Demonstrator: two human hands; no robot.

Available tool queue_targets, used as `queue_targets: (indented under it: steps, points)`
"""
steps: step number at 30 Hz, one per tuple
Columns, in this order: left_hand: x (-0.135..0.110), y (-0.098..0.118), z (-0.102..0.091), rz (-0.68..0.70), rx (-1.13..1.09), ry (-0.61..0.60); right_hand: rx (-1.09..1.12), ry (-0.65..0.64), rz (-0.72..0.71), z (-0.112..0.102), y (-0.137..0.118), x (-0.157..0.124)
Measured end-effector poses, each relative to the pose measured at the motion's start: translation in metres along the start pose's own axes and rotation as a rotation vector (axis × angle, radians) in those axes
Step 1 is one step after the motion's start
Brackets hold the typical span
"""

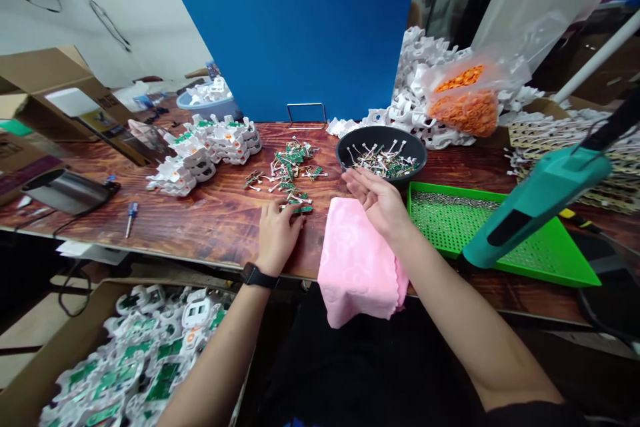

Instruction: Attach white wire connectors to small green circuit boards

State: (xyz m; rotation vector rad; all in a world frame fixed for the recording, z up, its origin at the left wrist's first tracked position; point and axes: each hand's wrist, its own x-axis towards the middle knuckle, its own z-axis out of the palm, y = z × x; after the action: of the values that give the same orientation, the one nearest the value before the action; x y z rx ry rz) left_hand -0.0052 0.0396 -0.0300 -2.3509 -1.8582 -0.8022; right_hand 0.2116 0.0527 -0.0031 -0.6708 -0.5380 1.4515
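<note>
My left hand point(278, 232), with a dark watch on the wrist, rests low over the table with its fingers bent. Its thumb and forefinger close on the end of a small green circuit board point(303, 209). Just beyond lies a loose pile of circuit boards point(287, 163) with short white-plugged wires. My right hand point(376, 200) is turned partly palm up, fingers loosely apart, and nothing shows in it. It hovers over a pink cloth point(357, 257) at the table edge, fingertips near a black bowl point(345, 159) of wired boards point(385, 161).
A green perforated tray point(450, 217) and a teal electric screwdriver point(535, 207) are at right. Stacked white housings point(215, 143) stand at left, near a small screwdriver point(131, 219). Behind are a blue panel point(300, 27) and a bag of orange parts point(465, 103). A carton point(30, 380) sits below left.
</note>
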Motion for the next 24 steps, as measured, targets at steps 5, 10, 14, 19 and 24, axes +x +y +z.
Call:
queue_targets:
  steps: [5,10,14,19,24]
  points:
    - [0.009,0.005,-0.002,0.01,0.045,0.034,-0.263,-0.109,0.093,0.004,0.018,-0.007]
    - [0.005,0.017,-0.016,-0.158,-0.63,-0.129,-0.644,-0.293,-0.111,0.005,0.032,-0.01]
    - [-0.003,0.026,-0.03,-0.339,-1.046,-0.275,-0.796,-0.46,-0.174,0.008,0.029,-0.017]
    - [-0.01,0.029,-0.038,-0.414,-1.094,-0.311,-0.828,-0.521,-0.184,0.01,0.027,-0.021]
    - [-0.018,0.03,-0.039,-0.42,-1.136,-0.386,-0.878,-0.552,-0.212,0.006,0.032,-0.019]
